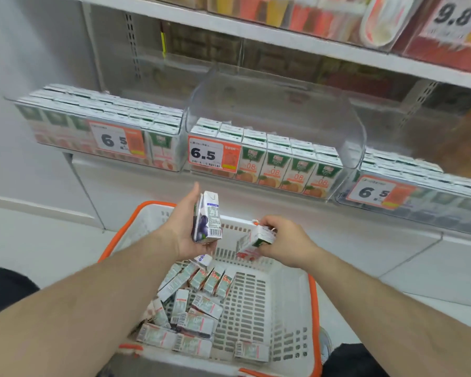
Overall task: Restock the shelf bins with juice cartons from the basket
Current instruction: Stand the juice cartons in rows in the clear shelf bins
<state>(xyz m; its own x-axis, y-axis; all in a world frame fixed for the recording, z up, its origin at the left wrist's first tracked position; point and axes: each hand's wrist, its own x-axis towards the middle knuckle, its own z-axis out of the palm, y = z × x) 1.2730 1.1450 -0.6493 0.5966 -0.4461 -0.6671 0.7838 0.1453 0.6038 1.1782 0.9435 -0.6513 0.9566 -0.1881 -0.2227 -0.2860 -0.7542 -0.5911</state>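
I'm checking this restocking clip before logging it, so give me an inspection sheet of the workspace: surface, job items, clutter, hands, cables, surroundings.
Surface: pale floor under a white basket with orange rim.
Job's things: loose juice cartons heaped in the basket's left half; middle shelf bin, clear flap raised, holds orange-picture cartons, with room behind them; left bin and right bin look full.
Clutter: nothing seen.
Grippers: left hand holds upright a carton with dark berries; right hand grips a tilted red-and-white carton with its fingers.
Cables: nothing seen.
Surroundings: price tags reading 6.5; blurred goods on the upper shelf.
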